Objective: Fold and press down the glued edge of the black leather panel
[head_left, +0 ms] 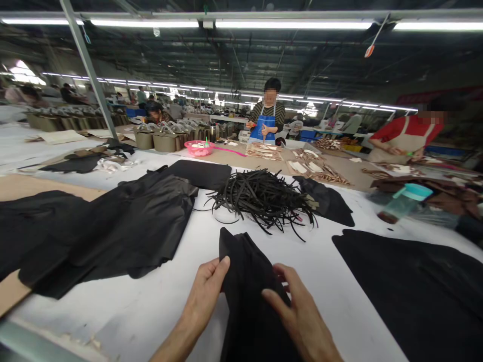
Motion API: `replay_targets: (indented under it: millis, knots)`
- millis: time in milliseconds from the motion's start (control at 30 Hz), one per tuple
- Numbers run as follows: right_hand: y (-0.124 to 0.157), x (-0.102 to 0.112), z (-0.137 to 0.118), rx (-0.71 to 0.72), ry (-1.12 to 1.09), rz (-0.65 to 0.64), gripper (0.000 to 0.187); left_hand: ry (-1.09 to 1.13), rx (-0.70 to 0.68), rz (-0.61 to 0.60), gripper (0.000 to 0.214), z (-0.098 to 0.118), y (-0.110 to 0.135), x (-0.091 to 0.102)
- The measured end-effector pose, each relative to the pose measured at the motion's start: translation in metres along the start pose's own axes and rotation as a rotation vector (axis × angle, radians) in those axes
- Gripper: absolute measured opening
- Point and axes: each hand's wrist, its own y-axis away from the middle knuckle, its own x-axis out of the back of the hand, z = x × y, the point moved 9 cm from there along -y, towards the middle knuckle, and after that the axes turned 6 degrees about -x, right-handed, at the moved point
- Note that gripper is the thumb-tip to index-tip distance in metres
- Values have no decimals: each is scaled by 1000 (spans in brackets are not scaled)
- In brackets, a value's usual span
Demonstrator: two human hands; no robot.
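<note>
Head view shows a white table (151, 306) with many things around. Straight beyond the hands lies a tangled heap of thin black strips (264, 198), which occupies the middle of the surface. On the left, large black sheets (139, 216) overlap each other; on the right lies another wide black sheet (415, 286), and behind it a bottle with turquoise lid (405, 201). Farther away are a pink basket (199, 149) and a person in a blue apron (264, 128). The black piece (249, 281) is between the two hands, near the front edge; it looks matte, soft and folded lengthwise, with uneven upper end. The left hand (206, 289) pinches its left edge; the right hand (298, 306) touches its right side, fingers half curled, but whether it grips I cannot tell.
</note>
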Motion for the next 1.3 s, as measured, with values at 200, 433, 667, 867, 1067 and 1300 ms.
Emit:
replay_targets:
  millis: [200, 433, 667, 867, 1067, 1300]
  knots:
    - [32, -26, -75, 448, 290, 274, 37, -243, -159, -30, 39, 16, 10, -22]
    - [26, -31, -80, 424, 666, 376, 26, -540, -319, -48, 34, 26, 24, -34]
    - [3, -11, -67, 231, 376, 105, 25, -548, -360, -85, 33, 36, 20, -19]
    - [-27, 43, 6, -131, -309, -193, 35, -286, -72, 12, 33, 30, 10, 36]
    - [-29, 87, 65, -322, -497, -124, 33, -327, -56, 49, 38, 30, 5, 47]
    - [-22, 148, 124, -478, -646, 114, 27, -366, -69, 83, 33, 42, -2, 76]
